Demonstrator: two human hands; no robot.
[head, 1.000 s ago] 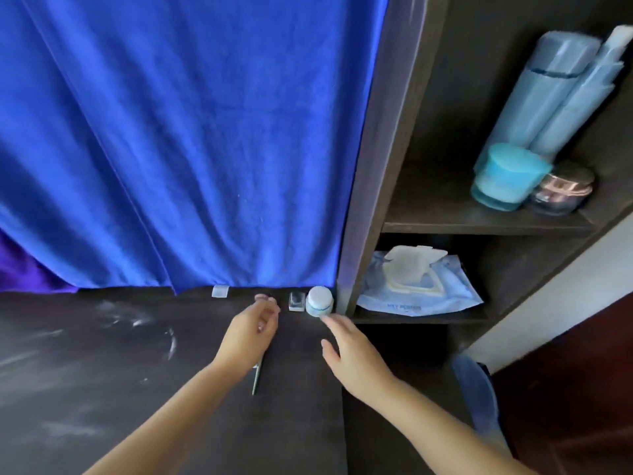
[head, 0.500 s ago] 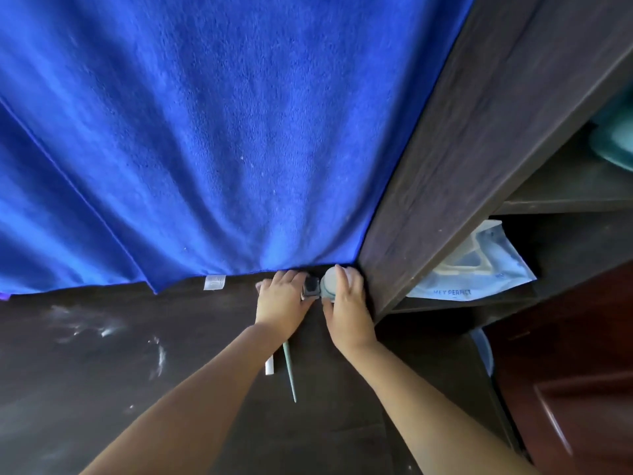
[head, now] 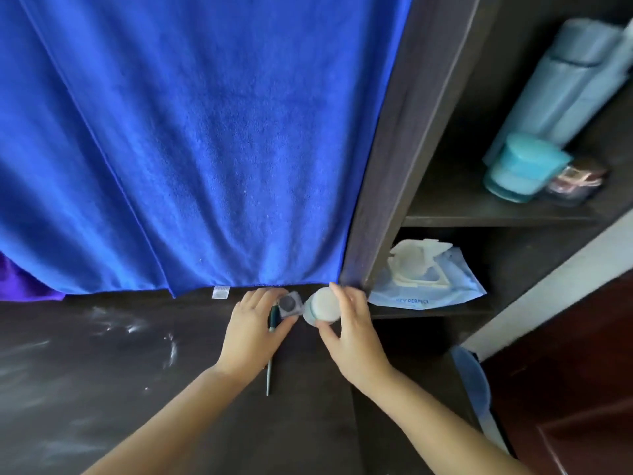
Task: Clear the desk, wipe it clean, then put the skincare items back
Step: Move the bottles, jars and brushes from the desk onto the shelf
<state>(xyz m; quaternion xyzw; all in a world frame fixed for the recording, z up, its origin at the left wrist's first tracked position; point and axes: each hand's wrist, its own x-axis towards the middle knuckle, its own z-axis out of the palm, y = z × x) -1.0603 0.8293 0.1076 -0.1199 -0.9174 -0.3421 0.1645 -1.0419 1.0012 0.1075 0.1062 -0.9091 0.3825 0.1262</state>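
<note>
- A home setting, most likely a bedroom or dorm corner with a dark wood-grain desk surface (head: 102,389) marked by pale, dusty smears.
- A large blue towel (head: 205,149) hangs down to the back edge of the surface, with a purple cloth (head: 20,286) showing at the far left.
- Beside it stands a dark wooden shelf unit (head: 404,166) holding personal care goods: tall pale blue bottles (head: 561,84), a turquoise jar (head: 520,169) and a small pink-lidded jar (head: 575,181).
- On the lower shelf lies a pack of wet wipes (head: 431,279).
- A reddish-brown wooden door or cabinet panel (head: 565,389) fills the lower right.
</note>
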